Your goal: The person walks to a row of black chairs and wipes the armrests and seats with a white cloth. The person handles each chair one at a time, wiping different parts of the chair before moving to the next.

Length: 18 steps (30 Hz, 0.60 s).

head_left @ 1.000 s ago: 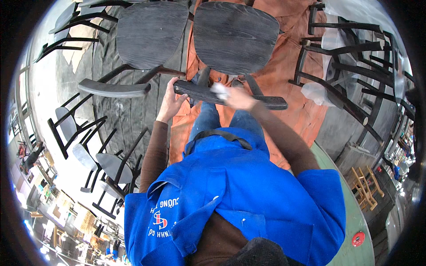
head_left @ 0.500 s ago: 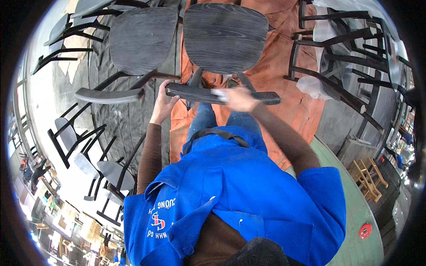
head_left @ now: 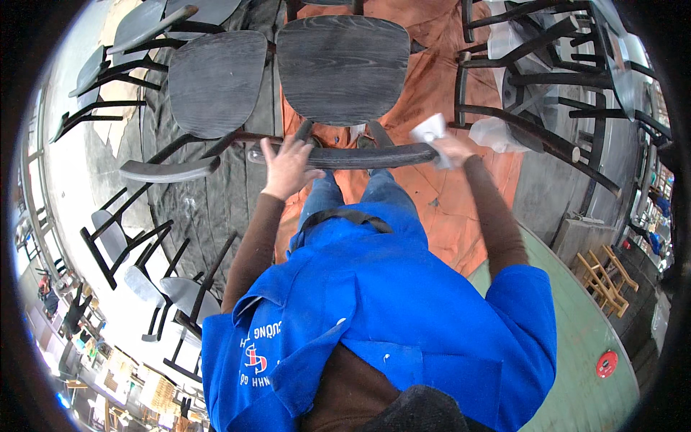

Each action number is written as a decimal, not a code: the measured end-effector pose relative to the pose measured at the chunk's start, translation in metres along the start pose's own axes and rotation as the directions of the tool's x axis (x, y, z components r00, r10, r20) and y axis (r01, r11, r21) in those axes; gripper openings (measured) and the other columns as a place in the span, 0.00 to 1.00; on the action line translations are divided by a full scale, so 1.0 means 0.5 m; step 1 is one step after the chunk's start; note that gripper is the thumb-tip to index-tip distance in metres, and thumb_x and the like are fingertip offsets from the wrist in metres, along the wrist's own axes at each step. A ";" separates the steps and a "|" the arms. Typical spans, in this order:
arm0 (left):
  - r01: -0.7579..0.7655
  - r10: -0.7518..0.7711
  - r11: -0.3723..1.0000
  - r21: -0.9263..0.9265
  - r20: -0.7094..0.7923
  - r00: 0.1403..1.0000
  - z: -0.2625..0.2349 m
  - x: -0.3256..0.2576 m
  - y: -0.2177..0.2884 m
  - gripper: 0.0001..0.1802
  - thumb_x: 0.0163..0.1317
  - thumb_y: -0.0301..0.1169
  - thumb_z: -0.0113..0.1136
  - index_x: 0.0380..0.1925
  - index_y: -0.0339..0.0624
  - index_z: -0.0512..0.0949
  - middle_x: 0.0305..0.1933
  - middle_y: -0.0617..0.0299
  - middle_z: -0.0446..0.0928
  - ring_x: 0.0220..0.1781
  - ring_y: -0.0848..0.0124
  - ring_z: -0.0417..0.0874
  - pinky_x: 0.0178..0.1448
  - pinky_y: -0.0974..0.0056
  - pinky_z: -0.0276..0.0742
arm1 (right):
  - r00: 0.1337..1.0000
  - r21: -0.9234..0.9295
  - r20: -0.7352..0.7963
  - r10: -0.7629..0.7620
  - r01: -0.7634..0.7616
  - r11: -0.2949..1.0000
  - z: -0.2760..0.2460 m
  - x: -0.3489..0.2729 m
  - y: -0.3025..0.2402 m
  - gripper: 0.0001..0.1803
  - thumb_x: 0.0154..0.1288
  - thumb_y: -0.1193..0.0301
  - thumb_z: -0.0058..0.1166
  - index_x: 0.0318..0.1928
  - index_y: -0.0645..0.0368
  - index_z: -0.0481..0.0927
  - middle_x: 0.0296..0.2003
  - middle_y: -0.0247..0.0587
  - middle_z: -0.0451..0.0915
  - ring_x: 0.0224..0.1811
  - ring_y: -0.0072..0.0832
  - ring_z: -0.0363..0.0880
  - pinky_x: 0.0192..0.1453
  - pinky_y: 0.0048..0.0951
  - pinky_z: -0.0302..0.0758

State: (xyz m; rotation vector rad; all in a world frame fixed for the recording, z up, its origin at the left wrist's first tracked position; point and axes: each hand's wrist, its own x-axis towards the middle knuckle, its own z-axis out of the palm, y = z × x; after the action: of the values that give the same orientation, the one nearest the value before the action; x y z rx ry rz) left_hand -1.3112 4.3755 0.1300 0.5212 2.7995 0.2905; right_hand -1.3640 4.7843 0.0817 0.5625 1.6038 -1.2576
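Right in front of me stands a black wood-grained chair, its seat (head_left: 344,68) beyond its curved backrest (head_left: 367,158). My left hand (head_left: 288,167) lies over the left part of this backrest, fingers spread and touching it. At the backrest's right end, my right hand (head_left: 456,149) grips a folded white sheet (head_left: 430,129); whether it is paper or cloth I cannot make out. Part of the sheet sticks up past the fingers, and the rest hangs below near the backrest's tip.
Another dark chair (head_left: 216,85) stands close on the left, its backrest (head_left: 171,170) toward me. Several dark chairs (head_left: 543,79) are piled at the right by clear plastic (head_left: 497,135). Orange sheeting (head_left: 461,209) covers the floor. A green panel (head_left: 568,317) lies at lower right.
My right hand has slid right along the backrest to its end with the white sheet. My left hand has shifted right, fingers now spread over the backrest. The view has turned slightly.
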 end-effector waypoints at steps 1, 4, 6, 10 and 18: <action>-0.001 0.001 1.000 0.005 0.080 0.997 0.007 0.014 0.022 0.34 0.38 0.52 0.69 0.47 0.53 0.75 0.50 0.65 0.74 0.60 0.66 0.68 0.61 0.32 0.52 | 0.976 -0.315 -0.070 -0.206 0.174 0.933 0.023 0.023 0.012 0.22 0.61 0.59 0.52 0.43 0.70 0.77 0.30 0.40 0.79 0.31 0.30 0.75 0.36 0.33 0.71; -0.032 0.029 0.999 0.024 0.125 0.992 0.024 0.043 0.062 0.30 0.39 0.51 0.70 0.44 0.54 0.76 0.43 0.69 0.78 0.52 0.70 0.76 0.60 0.41 0.59 | 0.954 0.085 -0.111 -0.279 0.288 0.954 0.048 0.009 0.046 0.22 0.65 0.60 0.50 0.43 0.71 0.76 0.29 0.35 0.75 0.31 0.23 0.69 0.33 0.31 0.68; -0.007 0.000 0.999 0.052 0.121 0.993 0.030 0.052 0.073 0.28 0.39 0.49 0.70 0.42 0.54 0.76 0.41 0.69 0.79 0.48 0.70 0.79 0.59 0.47 0.62 | 0.935 0.172 -0.180 -0.306 0.336 0.926 0.059 -0.010 0.039 0.22 0.66 0.60 0.49 0.42 0.73 0.75 0.29 0.36 0.76 0.30 0.23 0.68 0.32 0.32 0.68; -0.009 0.006 1.000 0.018 0.154 0.988 0.029 0.056 0.068 0.26 0.39 0.42 0.71 0.42 0.55 0.76 0.40 0.68 0.79 0.47 0.69 0.79 0.56 0.52 0.65 | 0.970 -0.126 -0.068 -0.235 0.225 0.966 0.084 -0.043 -0.023 0.17 0.65 0.68 0.47 0.45 0.73 0.73 0.34 0.36 0.76 0.35 0.24 0.73 0.36 0.31 0.70; -0.028 0.024 0.999 0.034 0.102 0.994 0.037 0.058 0.067 0.26 0.38 0.42 0.71 0.42 0.56 0.77 0.39 0.69 0.79 0.46 0.70 0.79 0.57 0.52 0.64 | 0.914 -0.501 -0.003 -0.406 0.350 0.792 0.009 -0.113 -0.090 0.26 0.65 0.54 0.43 0.33 0.71 0.76 0.22 0.50 0.76 0.25 0.34 0.76 0.30 0.39 0.70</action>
State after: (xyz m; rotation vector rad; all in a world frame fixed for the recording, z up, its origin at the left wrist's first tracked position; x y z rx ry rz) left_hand -1.3206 4.4196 0.1139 0.5643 2.7054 0.2145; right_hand -1.3759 4.7756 0.1525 -0.0235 2.1136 -1.0391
